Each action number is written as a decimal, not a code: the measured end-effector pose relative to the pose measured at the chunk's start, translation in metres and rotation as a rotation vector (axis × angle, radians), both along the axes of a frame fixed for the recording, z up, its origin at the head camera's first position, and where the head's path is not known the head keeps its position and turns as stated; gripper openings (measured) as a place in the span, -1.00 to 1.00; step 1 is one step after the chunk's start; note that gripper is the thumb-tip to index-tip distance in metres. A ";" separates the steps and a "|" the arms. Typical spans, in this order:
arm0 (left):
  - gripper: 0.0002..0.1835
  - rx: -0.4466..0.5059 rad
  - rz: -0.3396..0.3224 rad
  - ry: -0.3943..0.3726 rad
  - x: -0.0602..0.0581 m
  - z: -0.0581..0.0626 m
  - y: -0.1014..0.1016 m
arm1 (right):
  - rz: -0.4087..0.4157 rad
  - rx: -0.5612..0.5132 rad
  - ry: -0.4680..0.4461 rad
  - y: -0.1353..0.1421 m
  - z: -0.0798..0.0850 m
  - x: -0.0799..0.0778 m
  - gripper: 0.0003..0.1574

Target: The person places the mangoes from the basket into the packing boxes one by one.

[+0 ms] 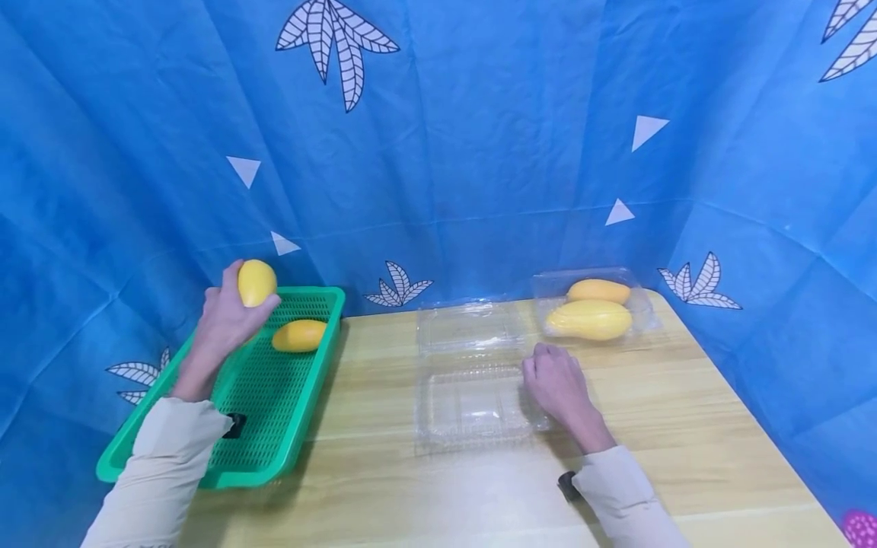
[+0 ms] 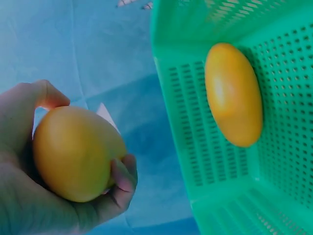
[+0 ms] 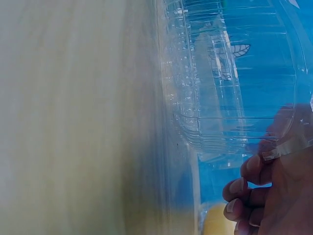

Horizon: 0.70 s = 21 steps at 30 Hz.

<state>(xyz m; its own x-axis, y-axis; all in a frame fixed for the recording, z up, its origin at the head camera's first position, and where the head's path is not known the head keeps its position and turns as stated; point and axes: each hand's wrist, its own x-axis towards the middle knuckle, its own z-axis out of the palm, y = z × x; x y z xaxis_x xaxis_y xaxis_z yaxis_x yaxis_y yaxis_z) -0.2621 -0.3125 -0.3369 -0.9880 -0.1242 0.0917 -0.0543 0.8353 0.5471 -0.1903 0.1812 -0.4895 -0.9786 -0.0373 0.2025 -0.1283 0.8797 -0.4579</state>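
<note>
My left hand [image 1: 224, 318] grips a yellow mango [image 1: 256, 283], held up over the far part of the green basket [image 1: 317, 399]. In the left wrist view the thumb and fingers curl round this mango [image 2: 73, 154]. Another mango [image 1: 300, 336] lies in the basket against its right wall. My right hand [image 1: 558, 384] is at the right side of an unfolded clear plastic clamshell box [image 1: 466, 407] lying on the table. In the right wrist view the box's rim [image 3: 286, 148] runs between the thumb and the curled fingers, which pinch it at the corner.
A second clear box [image 1: 642, 304] stands at the table's back right, with an orange-yellow mango [image 1: 599, 291] and a paler one [image 1: 589, 320] in it. A blue patterned cloth [image 1: 507, 152] hangs behind the wooden table [image 1: 370, 457]. Something pink [image 1: 859, 527] shows at the lower right.
</note>
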 end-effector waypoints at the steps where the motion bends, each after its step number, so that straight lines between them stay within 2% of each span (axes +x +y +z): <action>1: 0.01 0.009 -0.007 0.019 0.001 0.001 0.002 | 0.002 0.000 0.002 0.000 0.000 0.000 -0.64; 12: -0.11 0.048 -0.188 0.131 0.007 0.003 0.031 | 0.002 0.001 0.005 -0.002 0.002 0.000 -0.64; 17: -0.15 0.063 -0.249 0.145 0.015 0.010 0.052 | -0.003 0.015 0.008 -0.001 0.003 0.000 -0.65; 21: -0.15 0.093 -0.269 0.141 0.024 0.015 0.069 | -0.006 0.004 -0.003 -0.001 0.003 0.002 -0.66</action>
